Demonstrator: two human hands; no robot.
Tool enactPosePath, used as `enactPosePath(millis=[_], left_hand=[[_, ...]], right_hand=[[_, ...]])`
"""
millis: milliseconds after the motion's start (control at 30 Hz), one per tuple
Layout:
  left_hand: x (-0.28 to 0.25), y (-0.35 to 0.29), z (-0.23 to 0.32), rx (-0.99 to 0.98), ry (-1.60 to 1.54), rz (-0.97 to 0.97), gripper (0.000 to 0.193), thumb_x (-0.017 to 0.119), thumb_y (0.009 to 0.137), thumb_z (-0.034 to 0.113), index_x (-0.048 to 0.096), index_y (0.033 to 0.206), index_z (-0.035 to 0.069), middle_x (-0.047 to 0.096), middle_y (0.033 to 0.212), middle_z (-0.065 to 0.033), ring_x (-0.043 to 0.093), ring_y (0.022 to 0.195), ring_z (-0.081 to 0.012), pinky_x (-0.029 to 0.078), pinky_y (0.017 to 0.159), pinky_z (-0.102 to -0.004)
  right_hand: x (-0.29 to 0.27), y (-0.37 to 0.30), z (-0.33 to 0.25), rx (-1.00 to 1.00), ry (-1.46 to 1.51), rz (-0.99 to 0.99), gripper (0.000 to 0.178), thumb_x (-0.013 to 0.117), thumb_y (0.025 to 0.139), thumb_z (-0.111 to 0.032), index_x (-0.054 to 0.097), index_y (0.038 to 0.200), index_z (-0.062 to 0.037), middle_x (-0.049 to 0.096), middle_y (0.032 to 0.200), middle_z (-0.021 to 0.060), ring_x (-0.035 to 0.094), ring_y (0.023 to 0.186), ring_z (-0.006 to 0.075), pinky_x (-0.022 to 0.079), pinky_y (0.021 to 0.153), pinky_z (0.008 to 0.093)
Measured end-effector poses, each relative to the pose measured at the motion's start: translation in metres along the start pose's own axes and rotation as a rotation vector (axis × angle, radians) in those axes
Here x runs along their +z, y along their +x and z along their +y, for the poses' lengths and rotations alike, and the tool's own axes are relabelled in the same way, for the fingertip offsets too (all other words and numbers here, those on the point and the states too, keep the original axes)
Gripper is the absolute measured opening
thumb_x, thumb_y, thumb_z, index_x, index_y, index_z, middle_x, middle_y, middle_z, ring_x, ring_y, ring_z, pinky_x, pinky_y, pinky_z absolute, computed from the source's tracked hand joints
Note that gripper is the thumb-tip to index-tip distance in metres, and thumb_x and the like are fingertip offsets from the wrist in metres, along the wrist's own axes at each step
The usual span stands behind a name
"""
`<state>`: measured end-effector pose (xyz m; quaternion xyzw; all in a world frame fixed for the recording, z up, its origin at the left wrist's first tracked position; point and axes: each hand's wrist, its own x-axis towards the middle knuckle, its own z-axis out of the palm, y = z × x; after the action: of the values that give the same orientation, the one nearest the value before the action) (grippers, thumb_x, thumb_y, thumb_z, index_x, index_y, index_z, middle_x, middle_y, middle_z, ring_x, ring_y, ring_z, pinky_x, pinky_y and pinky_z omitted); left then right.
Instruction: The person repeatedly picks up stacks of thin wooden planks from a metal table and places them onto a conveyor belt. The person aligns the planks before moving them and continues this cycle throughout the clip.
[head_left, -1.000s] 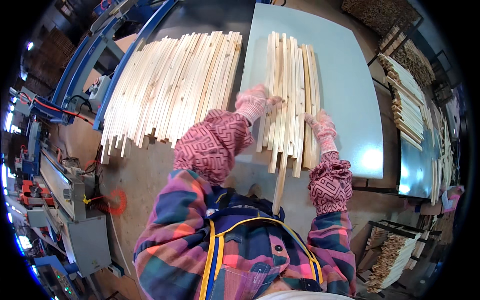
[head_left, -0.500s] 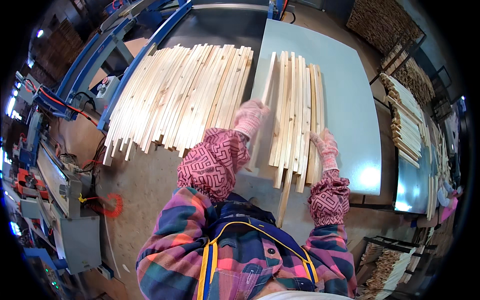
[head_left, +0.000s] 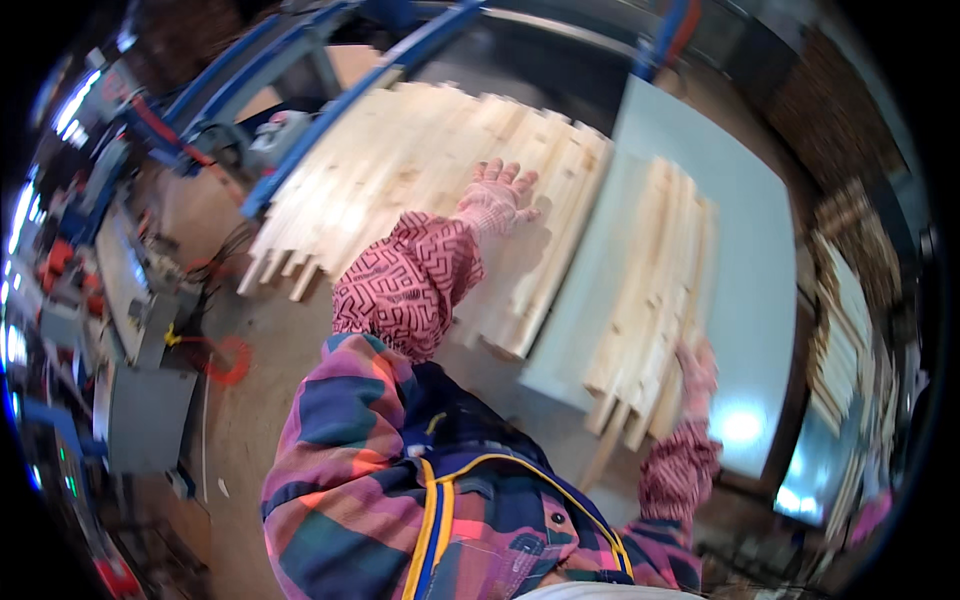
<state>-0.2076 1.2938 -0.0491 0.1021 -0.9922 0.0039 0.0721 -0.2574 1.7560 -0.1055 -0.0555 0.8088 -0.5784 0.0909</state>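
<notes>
A wide row of pale wooden strips (head_left: 370, 165) lies side by side at left and centre. Over its right part is my left hand (head_left: 497, 198), in a pink knitted glove with fingers spread and nothing gripped; I cannot tell whether it touches the wood. A smaller group of wooden strips (head_left: 650, 290) rests on a light grey-green board (head_left: 755, 250) to the right, some ends jutting past the near edge. My right hand (head_left: 697, 372), also gloved in pink, is at this group's right side near the front, blurred, its thumb and fingers apart.
Blue machine rails (head_left: 350, 110) run along the left of the row. Machinery with a coiled red hose (head_left: 232, 360) stands further left. More stacked strips (head_left: 838, 340) are at the far right.
My left hand has let go of the single strip it held and moved over the wide row, fingers spreading. The view has swung, blurring things. My right hand stays beside the smaller group.
</notes>
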Motion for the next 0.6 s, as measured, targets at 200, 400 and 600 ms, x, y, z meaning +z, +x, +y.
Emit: enactPosePath(millis=[200, 400, 600], left_hand=[[-0.052, -0.064, -0.280, -0.655, 0.110, 0.393, 0.058, 0.055, 0.081, 0.049, 0.050, 0.127, 0.014, 0.055, 0.119, -0.0110, 0.051, 0.110, -0.0279, 0.036, 0.098, -0.0427], [-0.083, -0.079, -0.424, -0.562, 0.366, 0.101, 0.051, 0.053, 0.083, 0.043, 0.047, 0.133, 0.033, 0.063, 0.111, -0.0048, 0.058, 0.105, -0.0238, 0.043, 0.096, -0.0397], [-0.075, -0.068, -0.414, -0.822, 0.306, -0.051, 0.050, 0.044, 0.092, 0.040, 0.044, 0.136, 0.016, 0.052, 0.130, -0.0156, 0.048, 0.120, -0.0307, 0.036, 0.102, -0.0399]], right_hand=[[0.002, -0.001, -0.007, 0.119, 0.130, 0.126, 0.044, 0.065, 0.085, -0.026, 0.056, 0.120, -0.0003, 0.060, 0.113, 0.0095, 0.058, 0.100, 0.0178, 0.049, 0.084, 0.0314], [-0.009, -0.002, -0.018, 0.059, -0.381, -0.026, 0.052, 0.063, 0.086, -0.030, 0.051, 0.125, 0.0026, 0.057, 0.116, 0.0142, 0.055, 0.105, 0.0223, 0.044, 0.094, 0.0325], [-0.001, 0.002, -0.042, 0.272, -0.830, 0.104, 0.079, 0.067, 0.073, -0.053, 0.050, 0.126, 0.0018, 0.054, 0.126, 0.0221, 0.051, 0.118, 0.0337, 0.040, 0.100, 0.0399]])
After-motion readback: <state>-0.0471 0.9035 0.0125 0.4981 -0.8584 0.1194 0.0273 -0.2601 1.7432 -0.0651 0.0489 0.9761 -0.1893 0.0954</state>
